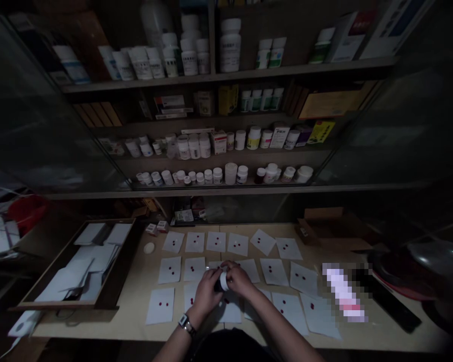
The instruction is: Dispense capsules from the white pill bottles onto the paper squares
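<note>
My left hand, with a wristwatch on its wrist, is closed around a small dark pill bottle with a white end. The fingers of my right hand are bent against the bottle's white end; whether that is a cap or a label I cannot tell. Both hands are over rows of white paper squares. Small dark red pills lie on the papers, mostly in twos and threes. My hands and forearms hide some of the middle papers. A round white lid rests at the table's left.
On the left stands a wooden tray of white papers. Shelves of medicine bottles and boxes rise behind the table. An open cardboard box is at the back right, with a long black object and a blurred-out patch in front.
</note>
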A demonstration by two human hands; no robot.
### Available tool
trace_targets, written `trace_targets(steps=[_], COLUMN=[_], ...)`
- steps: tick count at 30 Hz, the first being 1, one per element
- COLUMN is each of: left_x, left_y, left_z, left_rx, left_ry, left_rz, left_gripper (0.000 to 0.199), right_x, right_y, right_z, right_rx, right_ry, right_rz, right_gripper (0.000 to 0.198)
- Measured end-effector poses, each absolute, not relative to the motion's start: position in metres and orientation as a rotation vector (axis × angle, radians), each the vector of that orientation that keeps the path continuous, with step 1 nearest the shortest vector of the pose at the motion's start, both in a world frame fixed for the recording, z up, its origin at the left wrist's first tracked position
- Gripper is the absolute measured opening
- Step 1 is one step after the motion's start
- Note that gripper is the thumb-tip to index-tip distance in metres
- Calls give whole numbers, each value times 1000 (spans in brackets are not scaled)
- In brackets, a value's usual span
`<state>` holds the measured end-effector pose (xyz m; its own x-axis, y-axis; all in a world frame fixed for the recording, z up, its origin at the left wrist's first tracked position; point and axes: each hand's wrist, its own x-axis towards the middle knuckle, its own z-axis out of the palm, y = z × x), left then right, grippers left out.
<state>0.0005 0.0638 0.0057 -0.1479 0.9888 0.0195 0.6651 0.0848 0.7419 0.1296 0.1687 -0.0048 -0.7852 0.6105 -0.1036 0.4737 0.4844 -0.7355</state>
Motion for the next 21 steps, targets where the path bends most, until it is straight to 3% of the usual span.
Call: trace_targets(steps=[12, 21], left_x=[2, 6], left_y=[63, 65], left_z=[1, 0], left_rx=[1583, 1563], left_ry=[1866, 1860], left_rz=[864, 841], left_gripper=[66, 67], right_x=[135, 138], right_y=[166, 166], right_z=[17, 8], right_rx=[-1014, -1071], right_ry=[-2728, -2672], right_rz=[1000, 1091], right_gripper=[24, 25])
